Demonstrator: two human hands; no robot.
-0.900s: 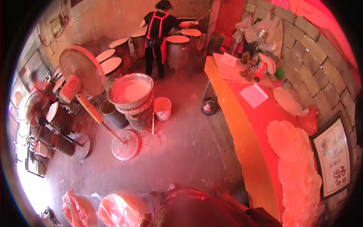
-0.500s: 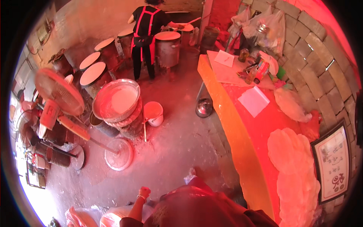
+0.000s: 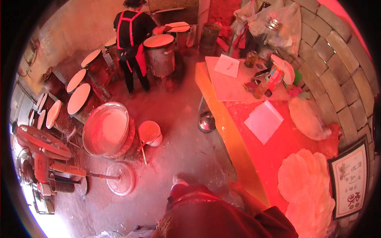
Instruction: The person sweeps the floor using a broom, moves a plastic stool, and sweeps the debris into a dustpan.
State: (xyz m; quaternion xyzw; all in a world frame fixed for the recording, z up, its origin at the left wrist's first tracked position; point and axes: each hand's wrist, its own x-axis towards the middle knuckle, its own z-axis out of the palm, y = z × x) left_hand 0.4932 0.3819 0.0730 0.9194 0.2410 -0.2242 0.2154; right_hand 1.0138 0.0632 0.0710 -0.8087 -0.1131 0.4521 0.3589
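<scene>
My right hand (image 3: 235, 187) hangs low beside the front edge of the long table (image 3: 234, 139); motion smears its fingers, and I cannot make out anything in it. My left hand is out of the picture. Thin round pale flatbreads (image 3: 303, 178) lie in overlapping piles along the near right part of the red tabletop. Farther up that table is a square pale sheet (image 3: 264, 122). One of my feet (image 3: 178, 180) shows ahead of my dark red clothing.
A co-worker (image 3: 133, 35) stands among drum stoves with pale round tops (image 3: 158, 40). Left of the walkway are a large metal basin (image 3: 89, 133), a white bucket (image 3: 156, 139), and a standing fan (image 3: 43, 142) on a round base (image 3: 121, 184). A framed picture (image 3: 350, 178) leans at the right wall.
My left hand has gone out of view, and my right hand has appeared by the table. My view has shifted forward. The co-worker's arm and stick have changed position over the stoves.
</scene>
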